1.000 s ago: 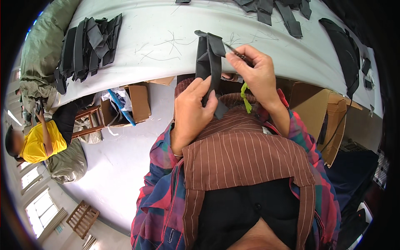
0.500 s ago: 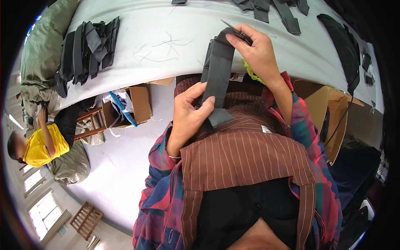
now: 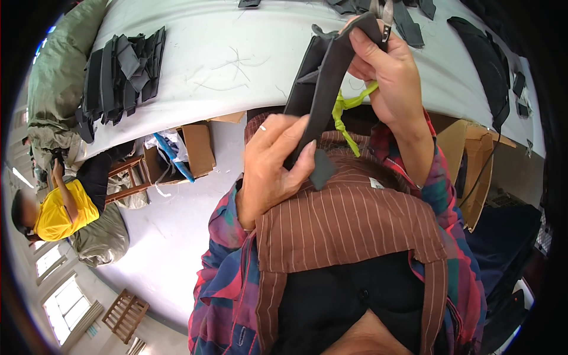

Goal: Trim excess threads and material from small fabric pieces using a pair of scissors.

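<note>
— Where do we start?
— With our left hand (image 3: pixel 275 168). Its fingers are curled around the lower end of a dark grey fabric strip (image 3: pixel 322 89), thumb pressed on the front, so it is closed on the cloth. The bottom tip of the strip pokes out just below the thumb.

— And the other?
— Our right hand (image 3: pixel 387 74) pinches the upper end of the same strip, farther off and to the right. It also grips small metal snips (image 3: pixel 383 12), whose tips show above the knuckles. A yellow-green cord (image 3: pixel 346 109) hangs from that hand, just beside the strip.

— So where is the strip?
— Held up in the air between both hands, stretched slantwise over the near edge of the white worktop (image 3: pixel 236 41), not lying on it.

— What lies around?
— On the worktop's left, a stack of dark fabric pieces (image 3: pixel 121 71); along the far edge, more dark pieces (image 3: pixel 408 18); to the right, a black curved panel (image 3: pixel 485 59). Loose threads (image 3: pixel 234 65) are scattered on the white surface. Below the worktop stands an open cardboard box (image 3: pixel 192 148). At far left a person in a yellow shirt (image 3: pixel 56 210) sits near a wooden stool (image 3: pixel 127 174).
</note>
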`<action>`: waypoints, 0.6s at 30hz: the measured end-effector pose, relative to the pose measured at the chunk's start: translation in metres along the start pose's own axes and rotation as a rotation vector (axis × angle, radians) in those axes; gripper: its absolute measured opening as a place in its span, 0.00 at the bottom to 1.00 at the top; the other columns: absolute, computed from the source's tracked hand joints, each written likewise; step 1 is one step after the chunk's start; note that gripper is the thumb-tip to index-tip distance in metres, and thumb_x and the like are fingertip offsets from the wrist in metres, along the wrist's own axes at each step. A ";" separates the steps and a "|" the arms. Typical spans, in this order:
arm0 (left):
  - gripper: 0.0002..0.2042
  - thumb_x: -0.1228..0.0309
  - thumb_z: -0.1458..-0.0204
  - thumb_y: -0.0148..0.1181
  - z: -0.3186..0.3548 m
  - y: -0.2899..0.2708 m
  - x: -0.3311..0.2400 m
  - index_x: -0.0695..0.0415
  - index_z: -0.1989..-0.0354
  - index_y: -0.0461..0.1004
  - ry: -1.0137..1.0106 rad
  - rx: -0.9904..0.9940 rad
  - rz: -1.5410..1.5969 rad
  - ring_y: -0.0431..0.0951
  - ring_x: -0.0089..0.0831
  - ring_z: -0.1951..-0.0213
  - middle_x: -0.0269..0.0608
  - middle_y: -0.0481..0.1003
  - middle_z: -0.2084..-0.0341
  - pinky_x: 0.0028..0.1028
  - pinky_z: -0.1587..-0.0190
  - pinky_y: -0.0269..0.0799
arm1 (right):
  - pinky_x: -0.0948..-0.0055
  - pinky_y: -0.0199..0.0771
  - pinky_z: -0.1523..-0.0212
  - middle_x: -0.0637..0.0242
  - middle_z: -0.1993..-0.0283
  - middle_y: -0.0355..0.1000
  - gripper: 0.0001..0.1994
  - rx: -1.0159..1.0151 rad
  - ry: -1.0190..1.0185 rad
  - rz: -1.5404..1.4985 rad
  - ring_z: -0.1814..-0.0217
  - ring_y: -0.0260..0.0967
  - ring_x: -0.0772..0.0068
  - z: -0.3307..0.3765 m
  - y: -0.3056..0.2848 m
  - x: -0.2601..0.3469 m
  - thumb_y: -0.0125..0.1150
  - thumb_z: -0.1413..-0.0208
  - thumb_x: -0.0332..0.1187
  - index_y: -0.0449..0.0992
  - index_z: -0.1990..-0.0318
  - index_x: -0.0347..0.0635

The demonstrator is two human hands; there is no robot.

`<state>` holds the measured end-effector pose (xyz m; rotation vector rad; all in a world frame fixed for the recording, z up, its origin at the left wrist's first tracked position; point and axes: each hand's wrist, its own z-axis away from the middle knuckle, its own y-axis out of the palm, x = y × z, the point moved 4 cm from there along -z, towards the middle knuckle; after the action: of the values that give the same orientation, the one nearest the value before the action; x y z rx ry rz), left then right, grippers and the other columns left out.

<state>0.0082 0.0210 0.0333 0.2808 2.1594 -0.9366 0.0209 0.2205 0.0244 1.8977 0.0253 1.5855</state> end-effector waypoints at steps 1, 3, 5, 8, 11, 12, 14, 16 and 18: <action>0.21 0.84 0.59 0.60 -0.002 0.000 0.001 0.63 0.52 0.74 -0.029 -0.047 0.028 0.72 0.31 0.65 0.44 0.71 0.62 0.27 0.62 0.69 | 0.84 0.49 0.76 0.81 0.75 0.62 0.05 0.022 0.006 -0.050 0.80 0.47 0.89 -0.002 -0.004 -0.006 0.54 0.38 0.30 0.74 0.59 0.40; 0.22 0.82 0.57 0.59 -0.003 0.001 0.011 0.63 0.49 0.72 -0.091 -0.133 0.070 0.71 0.33 0.57 0.48 0.64 0.47 0.28 0.58 0.70 | 0.84 0.49 0.76 0.80 0.75 0.62 0.05 0.010 -0.009 -0.052 0.79 0.47 0.89 0.002 -0.002 -0.007 0.53 0.38 0.30 0.74 0.60 0.39; 0.20 0.79 0.49 0.56 -0.004 0.007 0.020 0.64 0.45 0.69 -0.284 -0.214 0.399 0.70 0.29 0.54 0.48 0.63 0.45 0.26 0.55 0.70 | 0.84 0.50 0.76 0.80 0.75 0.62 0.05 -0.005 -0.018 -0.053 0.79 0.48 0.89 0.006 -0.001 -0.011 0.53 0.38 0.30 0.73 0.60 0.39; 0.19 0.77 0.45 0.54 -0.001 0.015 0.035 0.65 0.45 0.68 -0.540 -0.105 0.741 0.71 0.24 0.56 0.44 0.68 0.49 0.23 0.54 0.70 | 0.84 0.50 0.75 0.80 0.76 0.62 0.05 0.006 0.011 -0.050 0.78 0.48 0.89 0.009 0.007 -0.015 0.53 0.38 0.30 0.73 0.61 0.40; 0.19 0.75 0.44 0.54 -0.003 0.019 0.045 0.65 0.44 0.67 -0.682 0.093 0.890 0.72 0.19 0.58 0.38 0.73 0.56 0.21 0.54 0.70 | 0.84 0.49 0.75 0.80 0.76 0.62 0.05 -0.012 0.015 -0.021 0.78 0.49 0.89 0.012 0.019 -0.017 0.53 0.37 0.31 0.74 0.62 0.41; 0.19 0.75 0.44 0.55 -0.005 0.019 0.047 0.65 0.43 0.66 -0.694 0.136 0.904 0.72 0.17 0.59 0.35 0.75 0.59 0.21 0.54 0.70 | 0.84 0.49 0.75 0.80 0.76 0.62 0.05 -0.015 0.015 -0.021 0.78 0.49 0.89 0.011 0.018 -0.019 0.53 0.37 0.31 0.74 0.62 0.41; 0.21 0.73 0.45 0.57 -0.012 0.015 0.049 0.64 0.43 0.66 -0.729 0.150 0.874 0.73 0.17 0.60 0.35 0.75 0.60 0.20 0.55 0.70 | 0.84 0.49 0.75 0.80 0.76 0.61 0.06 0.048 0.015 -0.033 0.78 0.49 0.88 0.007 0.016 -0.023 0.53 0.37 0.32 0.74 0.62 0.41; 0.21 0.71 0.47 0.59 -0.018 0.011 0.047 0.62 0.44 0.67 -0.765 0.094 0.993 0.73 0.17 0.63 0.35 0.75 0.60 0.18 0.59 0.70 | 0.84 0.49 0.75 0.80 0.75 0.63 0.06 0.060 0.024 0.001 0.77 0.49 0.88 0.005 0.011 -0.024 0.53 0.37 0.32 0.74 0.63 0.41; 0.23 0.70 0.48 0.61 -0.016 0.008 0.058 0.61 0.44 0.65 -0.775 0.122 1.056 0.74 0.17 0.66 0.37 0.76 0.61 0.17 0.63 0.69 | 0.84 0.50 0.74 0.80 0.74 0.64 0.06 0.073 0.035 0.036 0.77 0.49 0.88 0.005 0.009 -0.027 0.53 0.37 0.32 0.74 0.63 0.41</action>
<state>-0.0375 0.0327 -0.0055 0.8456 0.9913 -0.4165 0.0143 0.2001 0.0055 1.9361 0.0653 1.6621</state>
